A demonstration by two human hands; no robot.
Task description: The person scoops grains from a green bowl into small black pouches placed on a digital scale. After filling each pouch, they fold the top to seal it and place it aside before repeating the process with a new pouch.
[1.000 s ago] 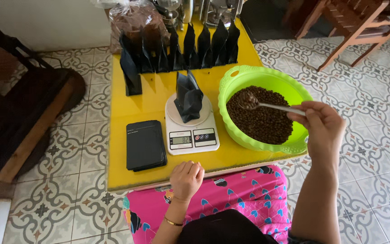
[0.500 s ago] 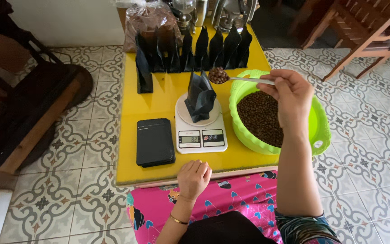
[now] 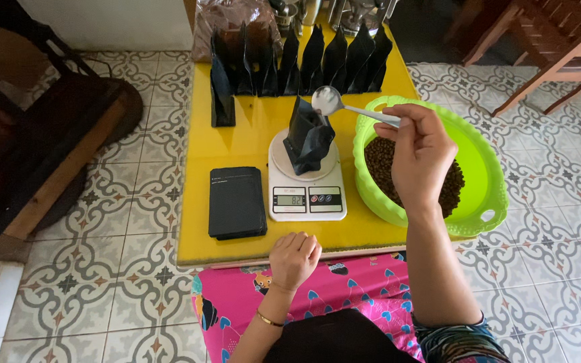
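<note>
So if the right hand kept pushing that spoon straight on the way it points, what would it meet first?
Probably the open top of the black pouch standing on the scale; the right hand holds the spoon with its bowl already right above it, though depth is unclear.

An empty metal spoon (image 3: 329,101) tilts over the open black pouch (image 3: 309,136) standing on the scale (image 3: 306,195).
</note>
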